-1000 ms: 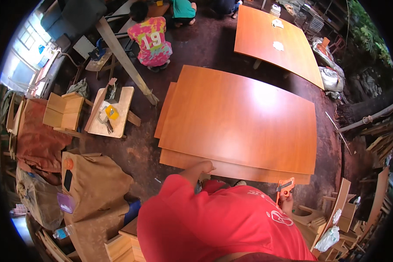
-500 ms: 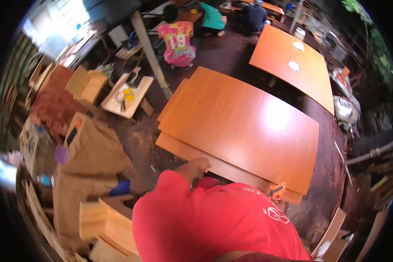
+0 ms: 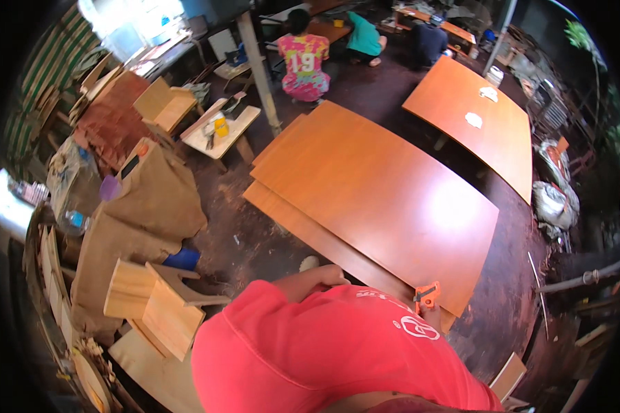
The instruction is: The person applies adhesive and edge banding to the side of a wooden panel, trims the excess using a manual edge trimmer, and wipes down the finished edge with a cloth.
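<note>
A large glossy orange-brown wooden panel (image 3: 365,186) lies over another panel (image 3: 310,227), whose edge sticks out on my side. Bending over this near edge, I have my left hand (image 3: 335,275) beside the lower panel; its fingers are mostly hidden, so their grip cannot be made out. By the near right corner my right hand (image 3: 431,316) is closed on an orange hand tool with dark parts (image 3: 427,296). The tool stands up close to the panel edge, and its exact kind is unclear. My red sleeve and shirt hide much of the near side.
Another glossy panel (image 3: 475,124) stands at the far right with white scraps on it. A low bench (image 3: 220,134) holds a yellow item, near a wooden post (image 3: 258,76). Wooden seats (image 3: 155,303) and brown cloth (image 3: 158,199) lie left. Several people crouch at the back.
My view has shifted, so the background sits lower and further right. My left hand has moved slightly right and down along the panel edge. The orange tool remains in my right hand.
</note>
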Available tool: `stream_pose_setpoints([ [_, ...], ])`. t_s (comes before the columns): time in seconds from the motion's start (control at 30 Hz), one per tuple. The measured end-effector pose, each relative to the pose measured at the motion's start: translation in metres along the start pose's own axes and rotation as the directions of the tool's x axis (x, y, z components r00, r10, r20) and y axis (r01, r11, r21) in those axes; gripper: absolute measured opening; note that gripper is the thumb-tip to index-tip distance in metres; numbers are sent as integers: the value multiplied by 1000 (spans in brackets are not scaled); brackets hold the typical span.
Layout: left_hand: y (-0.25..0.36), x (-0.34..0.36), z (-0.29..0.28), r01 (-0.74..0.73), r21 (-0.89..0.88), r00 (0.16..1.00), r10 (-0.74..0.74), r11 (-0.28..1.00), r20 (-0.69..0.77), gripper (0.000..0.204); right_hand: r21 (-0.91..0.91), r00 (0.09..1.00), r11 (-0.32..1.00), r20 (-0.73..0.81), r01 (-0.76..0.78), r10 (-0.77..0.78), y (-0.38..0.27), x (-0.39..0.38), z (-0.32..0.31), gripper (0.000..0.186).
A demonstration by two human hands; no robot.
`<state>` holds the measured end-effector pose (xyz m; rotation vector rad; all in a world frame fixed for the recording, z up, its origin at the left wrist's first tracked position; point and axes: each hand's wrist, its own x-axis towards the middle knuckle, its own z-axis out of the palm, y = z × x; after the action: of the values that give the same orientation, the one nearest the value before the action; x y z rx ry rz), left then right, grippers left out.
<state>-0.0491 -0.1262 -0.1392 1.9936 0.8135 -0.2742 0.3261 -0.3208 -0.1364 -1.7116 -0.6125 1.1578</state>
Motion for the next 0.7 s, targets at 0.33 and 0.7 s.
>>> stream_pose_setpoints([
  [0.33,-96,7,-48,257,-48,966,-257,965,-4,53,73,998,996,-32,49,-46,7,-4,28,21],
  [0.7,-89,53,-104,-29,82,994,20,996,108,57,17,976,997,-201,-81,83,136,-28,-7,33],
])
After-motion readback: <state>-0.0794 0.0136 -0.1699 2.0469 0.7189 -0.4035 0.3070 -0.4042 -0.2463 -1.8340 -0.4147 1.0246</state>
